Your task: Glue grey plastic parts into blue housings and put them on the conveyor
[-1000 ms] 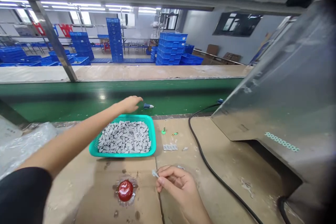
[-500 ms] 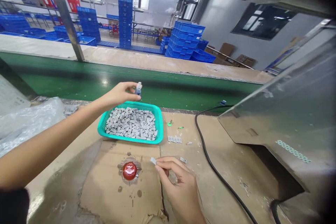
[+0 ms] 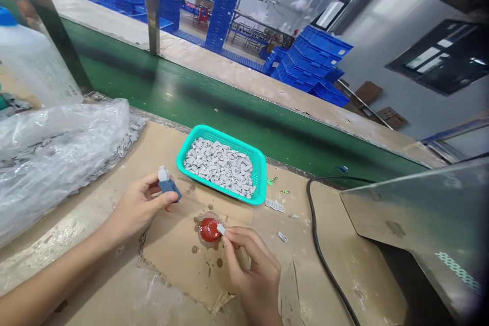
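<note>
Between its thumb and fingers, my left hand (image 3: 143,204) holds a dark blue block (image 3: 170,189) with a light grey tip. My right hand (image 3: 252,260) pinches a small light grey piece (image 3: 221,228) at the right edge of a round red item (image 3: 209,231); whether they touch is hard to tell. That red item lies on a stained cardboard sheet (image 3: 179,265). Behind it, a teal basket (image 3: 260,183) holds several grey pieces (image 3: 219,165).
A clear plastic bag (image 3: 69,147) and a white jug (image 3: 42,61) are at the left. Loose grey parts (image 3: 274,206) lie right of the basket, near a black cable (image 3: 317,244). A metal housing (image 3: 431,214) stands at the right.
My left hand has come down from behind the basket to the cardboard's left side, block still held. The right hand's grey piece is now at the red item. The view has tilted and shifted left.
</note>
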A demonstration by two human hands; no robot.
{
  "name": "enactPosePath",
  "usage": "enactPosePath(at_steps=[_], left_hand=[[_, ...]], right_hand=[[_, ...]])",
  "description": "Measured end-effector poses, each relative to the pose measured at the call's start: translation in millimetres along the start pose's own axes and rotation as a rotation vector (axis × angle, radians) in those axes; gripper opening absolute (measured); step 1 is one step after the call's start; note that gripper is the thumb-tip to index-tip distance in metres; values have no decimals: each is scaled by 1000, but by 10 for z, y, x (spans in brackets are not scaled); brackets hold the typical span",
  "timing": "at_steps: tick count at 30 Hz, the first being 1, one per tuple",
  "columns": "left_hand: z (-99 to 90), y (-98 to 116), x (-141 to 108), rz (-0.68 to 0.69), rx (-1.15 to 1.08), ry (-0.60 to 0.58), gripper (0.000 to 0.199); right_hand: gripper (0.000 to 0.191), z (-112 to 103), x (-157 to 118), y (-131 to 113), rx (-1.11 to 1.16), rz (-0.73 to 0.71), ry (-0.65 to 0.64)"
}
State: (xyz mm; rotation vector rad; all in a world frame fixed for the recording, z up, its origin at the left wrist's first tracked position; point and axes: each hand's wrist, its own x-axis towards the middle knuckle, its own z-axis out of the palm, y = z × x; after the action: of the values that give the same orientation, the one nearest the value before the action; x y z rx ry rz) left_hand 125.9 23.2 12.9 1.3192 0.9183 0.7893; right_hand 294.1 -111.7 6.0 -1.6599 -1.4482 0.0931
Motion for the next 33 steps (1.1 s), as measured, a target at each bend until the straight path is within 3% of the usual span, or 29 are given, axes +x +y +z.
enactPosePath(at_steps=[7, 20, 30, 33], left_hand=[[26, 26, -26, -32, -56, -166, 19], [32, 25, -33, -40, -59, -168, 17], [51, 77, -96, -15, -48, -150, 15], [45, 100, -97, 66, 35, -127, 9]], right_hand=[[14, -3, 18, -8, -61, -50, -46], [22, 34, -15, -18, -114, -150, -26], [30, -119, 55, -291, -150, -119, 145], [27, -101, 53, -276, -130, -144, 43]])
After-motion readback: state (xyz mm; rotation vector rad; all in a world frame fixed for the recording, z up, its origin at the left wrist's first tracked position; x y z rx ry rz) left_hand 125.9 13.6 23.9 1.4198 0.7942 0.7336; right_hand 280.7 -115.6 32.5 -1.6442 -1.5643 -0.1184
